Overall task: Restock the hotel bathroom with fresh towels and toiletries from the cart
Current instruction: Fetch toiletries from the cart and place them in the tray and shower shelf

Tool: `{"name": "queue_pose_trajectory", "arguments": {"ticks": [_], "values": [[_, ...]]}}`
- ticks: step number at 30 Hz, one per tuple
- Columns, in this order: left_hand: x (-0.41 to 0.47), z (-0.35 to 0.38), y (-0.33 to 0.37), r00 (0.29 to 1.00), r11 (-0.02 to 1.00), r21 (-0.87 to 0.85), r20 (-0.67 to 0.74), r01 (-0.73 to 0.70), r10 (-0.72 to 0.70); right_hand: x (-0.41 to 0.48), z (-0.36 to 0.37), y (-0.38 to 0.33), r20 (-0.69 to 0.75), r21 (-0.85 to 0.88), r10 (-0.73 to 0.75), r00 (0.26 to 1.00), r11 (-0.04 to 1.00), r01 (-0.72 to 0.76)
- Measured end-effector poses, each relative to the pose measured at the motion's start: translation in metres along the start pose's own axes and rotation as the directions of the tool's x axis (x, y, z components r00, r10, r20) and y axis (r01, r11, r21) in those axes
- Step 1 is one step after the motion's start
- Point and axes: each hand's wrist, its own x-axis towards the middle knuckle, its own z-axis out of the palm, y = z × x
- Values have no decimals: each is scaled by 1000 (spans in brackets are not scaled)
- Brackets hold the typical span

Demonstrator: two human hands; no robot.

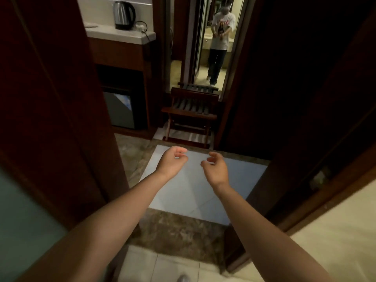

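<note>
Both my arms reach forward through a dark wooden doorway, above a pale tiled floor patch (195,192). My left hand (173,160) hangs with loosely curled fingers and holds nothing. My right hand (215,166) is a little to its right, fingers also loosely curled, empty. The two hands are a short gap apart and touch nothing. No towels, toiletries or cart are in view.
Wooden door frames (67,110) close in on both sides. A wooden luggage rack (190,111) stands ahead below a tall mirror (211,43) that reflects a person. At the left are a counter with a steel kettle (123,15) and a minibar (122,110). A brown marble threshold (179,233) crosses the floor.
</note>
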Motion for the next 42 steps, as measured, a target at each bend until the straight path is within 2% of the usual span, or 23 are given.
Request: {"name": "queue_pose_trajectory", "arguments": {"ticks": [10, 15, 20, 29, 37, 42], "values": [[171, 65, 29, 997, 999, 38, 79, 6, -9, 169, -22, -2, -55, -51, 79, 995, 995, -82], [264, 113, 40, 976, 998, 56, 218, -6, -6, 254, -33, 6, -140, -46, 106, 984, 992, -114], [372, 167, 65, 932, 993, 97, 361, -72, 32, 350, -52, 5, -276, 31, 153, 949, 988, -150], [510, 263, 136, 752, 977, 88, 653, -195, 91, 470, -115, -8, -561, 194, 290, 775, 957, -217], [534, 377, 164, 534, 959, 68, 840, -274, 93, 506, -191, 25, -721, 262, 396, 568, 916, -305], [558, 483, 183, 436, 950, 22, 891, -312, 123, 549, -266, 61, -764, 314, 437, 474, 895, -318]]}}
